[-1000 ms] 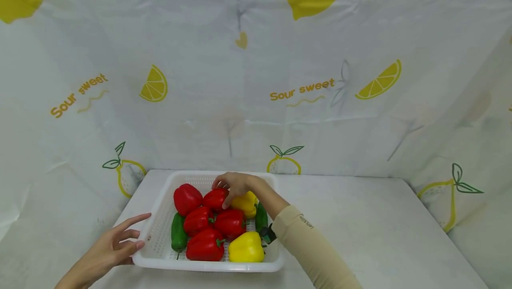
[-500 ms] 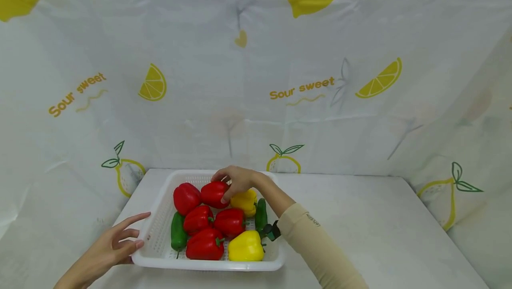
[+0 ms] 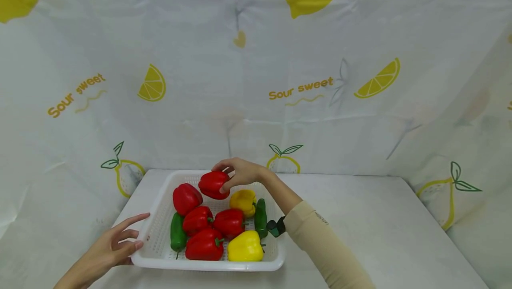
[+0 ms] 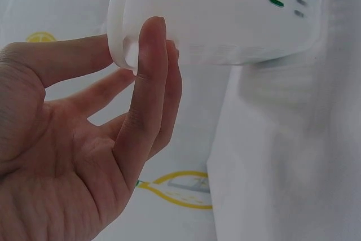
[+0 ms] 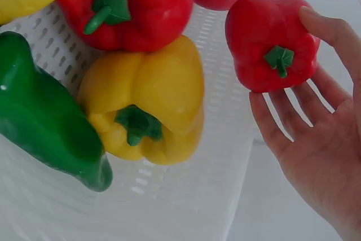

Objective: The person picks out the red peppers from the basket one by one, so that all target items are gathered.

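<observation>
My right hand [image 3: 244, 172] grips a red bell pepper [image 3: 214, 185] between thumb and fingertips, lifted above the back of the white plastic basket [image 3: 152, 260]. In the right wrist view this bell pepper [image 5: 271, 38] shows its green stem. My left hand [image 3: 105, 248] pinches the basket's left rim; in the left wrist view the thumb is at the rim and fingers [image 4: 148, 83] lie against the outer wall. Inside the basket are several other red bell peppers [image 3: 205, 244], a yellow bell pepper [image 3: 245, 246] in front and another yellow bell pepper [image 3: 242, 202] behind it.
A long green pepper [image 3: 178, 232] lies at the basket's left and another green pepper [image 3: 261, 218] at its right. The basket stands on a white table [image 3: 360, 231]. A lemon-printed sheet [image 3: 216, 71] hangs behind.
My right hand has lifted the red bell pepper up from among the others, slightly back and to the left. The left hand stays at the basket's rim.
</observation>
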The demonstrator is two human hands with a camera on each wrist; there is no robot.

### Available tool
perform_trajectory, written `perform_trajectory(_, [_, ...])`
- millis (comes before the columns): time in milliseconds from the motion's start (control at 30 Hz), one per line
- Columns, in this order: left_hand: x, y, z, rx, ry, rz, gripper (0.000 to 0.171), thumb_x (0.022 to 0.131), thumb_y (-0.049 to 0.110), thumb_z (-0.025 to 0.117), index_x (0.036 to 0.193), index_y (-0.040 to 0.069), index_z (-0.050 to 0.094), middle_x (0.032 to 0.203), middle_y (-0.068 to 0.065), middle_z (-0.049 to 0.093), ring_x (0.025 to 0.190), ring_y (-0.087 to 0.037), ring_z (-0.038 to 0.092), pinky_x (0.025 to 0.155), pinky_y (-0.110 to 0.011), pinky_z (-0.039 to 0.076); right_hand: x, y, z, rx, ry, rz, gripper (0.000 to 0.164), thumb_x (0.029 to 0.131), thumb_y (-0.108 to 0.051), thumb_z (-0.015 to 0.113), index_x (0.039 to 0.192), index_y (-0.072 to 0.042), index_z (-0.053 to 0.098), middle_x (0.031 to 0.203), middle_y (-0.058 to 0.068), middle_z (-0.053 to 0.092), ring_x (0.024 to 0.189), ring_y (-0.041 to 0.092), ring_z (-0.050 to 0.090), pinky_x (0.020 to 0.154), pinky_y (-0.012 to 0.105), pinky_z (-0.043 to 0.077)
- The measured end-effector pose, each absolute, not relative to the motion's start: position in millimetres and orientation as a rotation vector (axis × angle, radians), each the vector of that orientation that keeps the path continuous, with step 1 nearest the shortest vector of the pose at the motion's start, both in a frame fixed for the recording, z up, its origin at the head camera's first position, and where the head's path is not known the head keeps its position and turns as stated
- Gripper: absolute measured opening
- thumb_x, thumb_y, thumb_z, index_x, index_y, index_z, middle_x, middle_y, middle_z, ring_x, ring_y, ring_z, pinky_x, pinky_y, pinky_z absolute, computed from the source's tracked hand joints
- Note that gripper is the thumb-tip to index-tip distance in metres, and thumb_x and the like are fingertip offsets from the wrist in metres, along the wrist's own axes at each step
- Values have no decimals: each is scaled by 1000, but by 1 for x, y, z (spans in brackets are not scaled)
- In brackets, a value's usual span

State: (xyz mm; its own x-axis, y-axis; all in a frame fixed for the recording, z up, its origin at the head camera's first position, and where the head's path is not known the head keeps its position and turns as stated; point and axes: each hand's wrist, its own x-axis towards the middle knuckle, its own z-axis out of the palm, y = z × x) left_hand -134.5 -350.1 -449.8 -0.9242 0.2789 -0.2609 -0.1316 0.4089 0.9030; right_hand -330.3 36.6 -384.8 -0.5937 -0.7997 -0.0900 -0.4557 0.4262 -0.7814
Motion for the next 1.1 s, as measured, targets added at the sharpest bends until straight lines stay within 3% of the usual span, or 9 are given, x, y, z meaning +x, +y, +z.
perform_trajectory(100, [-135,-350,-450,136,2291,1530,56,112,25,60,154,56,41,122,-7,69,103,-11,73,87,-38,69,-331,40,-378,-1051,2239,-1063,59,94,-15,81,148,-9,60,152,15,62,135,34,61,99,34,65])
perform_trajectory(300, [-136,-349,-450,132,2312,1509,53,112,29,60,140,70,41,126,-10,68,103,-10,72,87,-39,69,-333,50,-367,-974,2238,-1168,60,93,-16,82,149,-14,60,154,12,59,129,32,65,102,44,65])
perform_trajectory(400, [-135,-349,-450,108,2337,1491,54,111,31,61,145,67,39,130,-13,68,104,-12,72,88,-40,69,-335,58,-364,-937,2218,-1234,59,93,-16,81,149,-16,60,155,10,58,126,32,68,103,44,65])
perform_trajectory(600, [-134,-348,-450,84,2361,1481,61,110,34,63,162,51,35,136,-18,66,106,-15,72,88,-42,69,-338,76,-359,-897,2180,-1368,60,94,-15,78,151,-18,58,155,9,57,124,30,69,102,40,64])
perform_trajectory(867, [-134,-348,-451,96,2361,1482,57,110,32,62,151,63,36,134,-17,67,106,-13,72,88,-41,69,-340,97,-347,-923,2114,-1484,64,95,-14,73,156,-17,53,158,12,54,128,33,66,101,41,65])
perform_trajectory(1100, [-134,-349,-451,111,2332,1502,55,111,29,61,147,64,40,127,-12,68,104,-11,72,87,-40,69,-337,112,-340,-919,2039,-1588,67,100,-7,66,163,-12,43,163,13,49,133,36,63,101,45,65])
